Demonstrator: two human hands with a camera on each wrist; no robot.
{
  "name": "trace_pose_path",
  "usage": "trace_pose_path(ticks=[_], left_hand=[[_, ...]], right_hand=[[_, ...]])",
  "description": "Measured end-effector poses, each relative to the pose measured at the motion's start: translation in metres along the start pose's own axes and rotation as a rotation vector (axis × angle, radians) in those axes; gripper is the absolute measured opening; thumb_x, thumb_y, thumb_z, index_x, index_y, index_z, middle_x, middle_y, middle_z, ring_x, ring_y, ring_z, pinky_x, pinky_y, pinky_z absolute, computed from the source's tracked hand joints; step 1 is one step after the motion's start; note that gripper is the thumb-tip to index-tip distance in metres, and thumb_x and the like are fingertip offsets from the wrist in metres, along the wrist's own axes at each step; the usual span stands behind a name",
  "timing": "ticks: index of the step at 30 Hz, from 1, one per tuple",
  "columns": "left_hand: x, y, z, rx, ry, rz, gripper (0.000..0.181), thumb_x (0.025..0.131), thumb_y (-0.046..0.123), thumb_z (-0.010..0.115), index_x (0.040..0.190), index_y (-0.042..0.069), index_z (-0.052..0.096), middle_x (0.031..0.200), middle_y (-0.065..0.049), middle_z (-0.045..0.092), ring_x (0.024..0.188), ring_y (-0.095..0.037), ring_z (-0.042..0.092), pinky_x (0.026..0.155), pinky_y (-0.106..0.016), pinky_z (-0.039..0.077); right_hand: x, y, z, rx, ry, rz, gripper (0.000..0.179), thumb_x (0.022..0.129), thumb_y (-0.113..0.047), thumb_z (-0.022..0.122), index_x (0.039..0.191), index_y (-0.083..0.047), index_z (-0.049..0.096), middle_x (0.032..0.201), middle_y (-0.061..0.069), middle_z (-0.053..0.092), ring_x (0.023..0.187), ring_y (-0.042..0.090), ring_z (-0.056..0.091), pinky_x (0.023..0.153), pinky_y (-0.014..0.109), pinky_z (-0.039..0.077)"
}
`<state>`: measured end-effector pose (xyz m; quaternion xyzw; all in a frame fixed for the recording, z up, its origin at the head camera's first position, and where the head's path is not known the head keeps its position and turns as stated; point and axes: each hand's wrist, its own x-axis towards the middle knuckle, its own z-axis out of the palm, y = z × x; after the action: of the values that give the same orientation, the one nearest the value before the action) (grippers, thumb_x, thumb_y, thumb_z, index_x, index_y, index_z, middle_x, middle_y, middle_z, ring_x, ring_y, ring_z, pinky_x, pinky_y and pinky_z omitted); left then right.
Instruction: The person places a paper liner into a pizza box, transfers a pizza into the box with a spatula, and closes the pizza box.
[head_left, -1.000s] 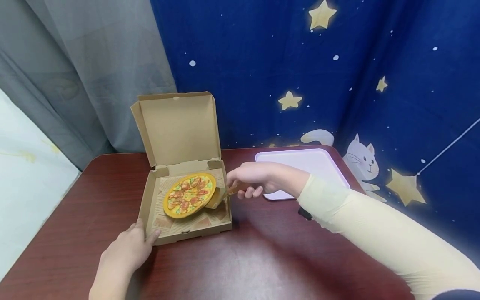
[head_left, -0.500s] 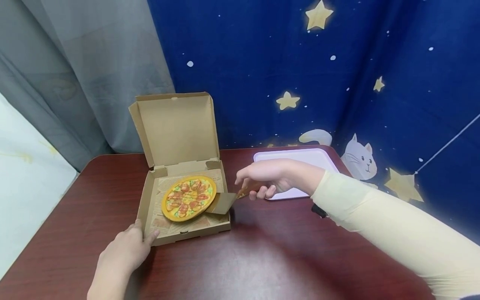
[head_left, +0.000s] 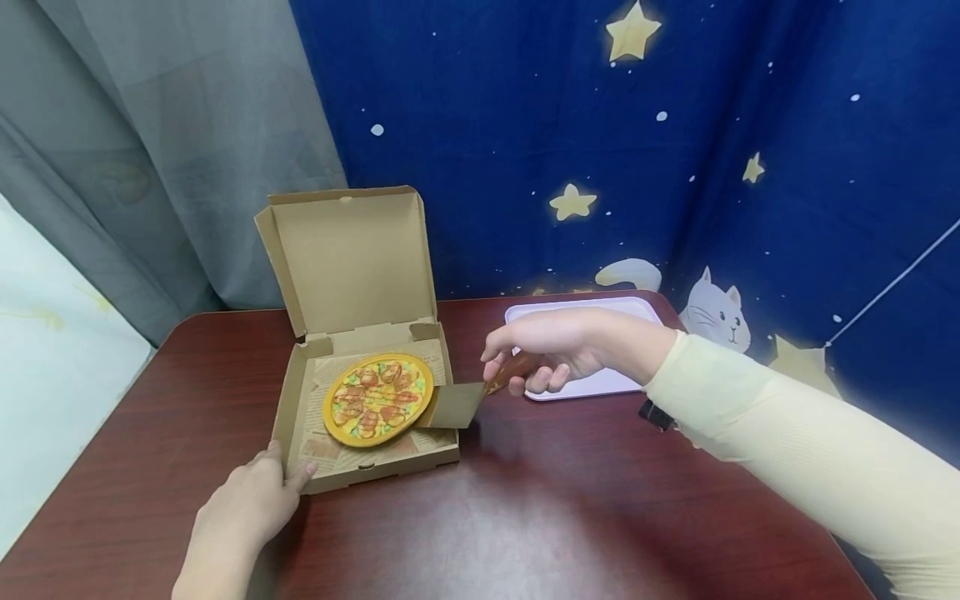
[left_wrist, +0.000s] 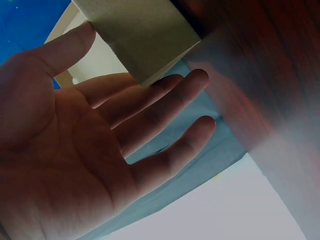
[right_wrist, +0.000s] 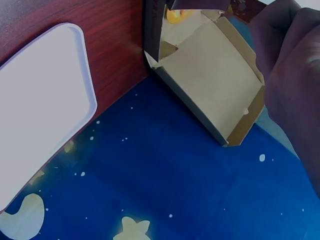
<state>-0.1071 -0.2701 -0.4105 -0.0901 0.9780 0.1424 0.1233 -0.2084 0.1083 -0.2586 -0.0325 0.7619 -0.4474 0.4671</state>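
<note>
The right hand (head_left: 555, 346) grips the brown handle of a pizza server (head_left: 453, 406). The server's flat blade reaches over the right wall of an open cardboard pizza box (head_left: 337, 481), its tip hidden under the pizza. A round pizza (head_left: 378, 400) with a yellow crust and several toppings is in the box, slightly tilted with its right edge on the blade. At the box's near left corner is the left hand (head_left: 243, 504); in the left wrist view its thumb (left_wrist: 75, 42) lies on one side of the corner and its fingers (left_wrist: 165, 105) on the other.
Behind the right hand, a white tray (head_left: 600, 385) lies near the table's back edge. The box lid (head_left: 352, 267) stands upright at the back. Printed paper (head_left: 322, 447) lines the box. Curtains (head_left: 480, 167) hang behind the dark red table (head_left: 525, 517).
The right hand has moved right, drawing the server partly out from under the pizza, so more of its blade shows. The pizza has settled slightly lower. The left hand stays at the corner.
</note>
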Motion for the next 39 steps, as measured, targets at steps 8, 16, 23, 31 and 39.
trace_pose_path(ticks=[8, 16, 23, 31, 39], left_hand=[[0.000, 0.001, -0.001, 0.000, -0.006, 0.000, 0.097, 0.107, 0.058, 0.050, 0.159, -0.019, 0.023, 0.155, -0.044, 0.038, 0.136, -0.066, 0.048, 0.097, -0.079, 0.046], [0.000, -0.001, 0.000, 0.003, 0.000, 0.005, 0.097, 0.107, 0.058, 0.051, 0.159, -0.019, 0.023, 0.154, -0.044, 0.039, 0.135, -0.066, 0.048, 0.096, -0.079, 0.046], [0.001, -0.002, 0.001, 0.003, 0.004, 0.015, 0.097, 0.107, 0.058, 0.052, 0.158, -0.020, 0.023, 0.154, -0.044, 0.039, 0.135, -0.066, 0.048, 0.097, -0.079, 0.046], [0.001, -0.002, 0.001, -0.002, 0.010, 0.018, 0.097, 0.107, 0.058, 0.052, 0.159, -0.019, 0.023, 0.154, -0.044, 0.039, 0.134, -0.066, 0.049, 0.096, -0.079, 0.046], [0.002, -0.003, 0.001, -0.011, 0.010, 0.015, 0.099, 0.106, 0.060, 0.052, 0.159, -0.018, 0.023, 0.154, -0.044, 0.039, 0.135, -0.066, 0.048, 0.096, -0.079, 0.046]], right_hand=[[-0.010, 0.000, -0.005, -0.020, 0.013, 0.002, 0.038, 0.102, -0.035, 0.060, 0.123, -0.005, 0.069, 0.084, 0.004, 0.060, 0.048, 0.008, 0.032, 0.044, 0.017, 0.021], [-0.021, -0.002, -0.006, -0.036, 0.017, -0.003, 0.039, 0.101, -0.036, 0.060, 0.122, -0.004, 0.070, 0.084, 0.006, 0.064, 0.048, 0.008, 0.033, 0.044, 0.018, 0.021], [-0.028, -0.002, -0.007, -0.058, 0.012, -0.011, 0.039, 0.101, -0.035, 0.058, 0.122, -0.005, 0.070, 0.085, 0.006, 0.063, 0.048, 0.008, 0.033, 0.044, 0.018, 0.022], [-0.029, -0.001, -0.006, -0.062, 0.013, -0.015, 0.035, 0.101, -0.032, 0.057, 0.119, -0.005, 0.070, 0.089, 0.005, 0.062, 0.050, 0.009, 0.033, 0.045, 0.019, 0.020], [-0.025, 0.001, -0.004, -0.046, 0.010, -0.029, 0.032, 0.103, -0.028, 0.055, 0.121, -0.004, 0.067, 0.085, 0.003, 0.058, 0.050, 0.008, 0.033, 0.045, 0.020, 0.020]])
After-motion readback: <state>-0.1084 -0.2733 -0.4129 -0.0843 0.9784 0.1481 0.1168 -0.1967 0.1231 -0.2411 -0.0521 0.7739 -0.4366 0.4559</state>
